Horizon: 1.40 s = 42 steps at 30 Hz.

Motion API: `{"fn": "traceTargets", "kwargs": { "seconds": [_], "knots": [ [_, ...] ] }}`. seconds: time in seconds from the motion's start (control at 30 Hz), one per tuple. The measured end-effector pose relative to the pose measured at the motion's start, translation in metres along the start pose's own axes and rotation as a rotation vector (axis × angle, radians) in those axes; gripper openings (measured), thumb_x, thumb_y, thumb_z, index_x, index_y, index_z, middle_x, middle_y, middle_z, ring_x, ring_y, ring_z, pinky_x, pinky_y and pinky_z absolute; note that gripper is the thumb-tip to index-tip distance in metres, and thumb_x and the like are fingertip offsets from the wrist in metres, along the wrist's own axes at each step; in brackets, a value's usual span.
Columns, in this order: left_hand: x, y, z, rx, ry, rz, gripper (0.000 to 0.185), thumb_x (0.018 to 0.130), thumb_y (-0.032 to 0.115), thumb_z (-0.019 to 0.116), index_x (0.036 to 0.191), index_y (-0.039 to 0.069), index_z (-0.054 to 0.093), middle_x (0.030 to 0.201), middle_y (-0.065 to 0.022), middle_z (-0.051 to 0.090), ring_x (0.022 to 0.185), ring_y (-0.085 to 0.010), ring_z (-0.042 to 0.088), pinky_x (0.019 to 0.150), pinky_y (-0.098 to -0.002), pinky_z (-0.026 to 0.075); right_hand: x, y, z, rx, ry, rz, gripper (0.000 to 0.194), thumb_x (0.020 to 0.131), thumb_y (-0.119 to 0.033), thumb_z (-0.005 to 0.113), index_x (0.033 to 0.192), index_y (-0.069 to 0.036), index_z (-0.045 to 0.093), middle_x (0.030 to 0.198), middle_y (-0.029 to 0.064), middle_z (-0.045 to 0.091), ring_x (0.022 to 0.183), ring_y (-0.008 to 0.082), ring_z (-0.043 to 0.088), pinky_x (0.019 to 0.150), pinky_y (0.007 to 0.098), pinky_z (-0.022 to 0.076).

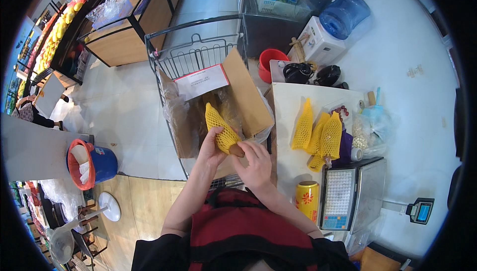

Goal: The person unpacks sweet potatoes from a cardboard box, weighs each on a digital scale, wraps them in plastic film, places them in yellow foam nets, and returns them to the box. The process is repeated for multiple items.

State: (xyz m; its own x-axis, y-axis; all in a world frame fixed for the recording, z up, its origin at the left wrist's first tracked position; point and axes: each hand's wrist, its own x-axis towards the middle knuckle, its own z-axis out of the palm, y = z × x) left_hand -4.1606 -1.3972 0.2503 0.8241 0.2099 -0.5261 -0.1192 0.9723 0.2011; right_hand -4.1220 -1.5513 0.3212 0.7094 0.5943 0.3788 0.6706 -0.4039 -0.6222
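My left hand [211,146] grips a yellow foam-net sleeve [220,129] around its middle, above an open cardboard box. A brown, rounded item [237,150], too covered to name, pokes out of the sleeve's near end. The fingers of my right hand [256,163] hold that end, and the sleeve's far tip narrows to a point. Beneath, the cardboard box [248,96] sits in a wire shopping cart [195,53], with clear plastic lining and a white printed sheet [203,81]. Several more yellow net sleeves [303,125] lie on the white table to the right, at least one of them filled.
On the white table [283,122] are a label scale [339,194], a yellow roll [307,200] and plastic bags [369,129]. Behind it stand a red bucket [269,70] and a water dispenser [316,40]. To my left are a blue bin [106,163] and a fan [63,245].
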Motion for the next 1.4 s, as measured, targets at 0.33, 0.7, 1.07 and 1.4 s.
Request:
{"fn": "traceTargets", "kwargs": {
  "seconds": [0.33, 0.7, 1.07, 1.4],
  "knots": [
    [-0.012, -0.052, 0.020, 0.065, 0.154, -0.040, 0.031, 0.092, 0.020, 0.061, 0.118, 0.003, 0.054, 0.108, -0.0127, 0.064, 0.103, -0.0282, 0.062, 0.095, -0.0433, 0.051, -0.024, 0.025, -0.007, -0.202, -0.004, 0.078, 0.047, 0.064, -0.021, 0.082, 0.108, -0.007, 0.069, 0.094, 0.0085, 0.071, 0.097, 0.0222, 0.063, 0.091, 0.0399, 0.0441],
    [0.063, -0.004, -0.023, -0.202, 0.400, -0.019, 0.047, 0.101, 0.046, 0.050, 0.124, 0.006, 0.055, 0.112, -0.0113, 0.065, 0.107, -0.0320, 0.062, 0.099, -0.0521, 0.047, -0.044, 0.030, 0.008, 0.967, 0.032, 0.779, 0.032, 0.086, -0.011, 0.075, 0.113, 0.004, 0.068, 0.099, 0.0052, 0.072, 0.086, 0.0128, 0.066, 0.084, 0.0258, 0.0495],
    [0.049, -0.028, -0.008, 0.084, 0.381, 0.387, 0.035, 0.102, 0.039, 0.053, 0.119, 0.008, 0.055, 0.099, -0.0075, 0.064, 0.087, -0.0216, 0.062, 0.075, -0.0395, 0.054, -0.054, 0.039, -0.006, 0.978, -0.234, 0.892, 0.018, 0.087, -0.014, 0.075, 0.095, -0.001, 0.066, 0.082, 0.0007, 0.063, 0.069, 0.0076, 0.055, 0.059, 0.0226, 0.0412],
    [0.064, -0.012, -0.028, -0.064, 0.427, 0.426, 0.036, 0.102, 0.034, 0.050, 0.120, 0.003, 0.055, 0.101, -0.0117, 0.065, 0.088, -0.0273, 0.065, 0.077, -0.0428, 0.055, -0.048, 0.019, -0.010, 0.986, -0.330, 0.792, 0.017, 0.089, -0.014, 0.074, 0.097, 0.000, 0.068, 0.083, -0.0003, 0.065, 0.068, 0.0063, 0.056, 0.061, 0.0198, 0.0420]
  ]
}}
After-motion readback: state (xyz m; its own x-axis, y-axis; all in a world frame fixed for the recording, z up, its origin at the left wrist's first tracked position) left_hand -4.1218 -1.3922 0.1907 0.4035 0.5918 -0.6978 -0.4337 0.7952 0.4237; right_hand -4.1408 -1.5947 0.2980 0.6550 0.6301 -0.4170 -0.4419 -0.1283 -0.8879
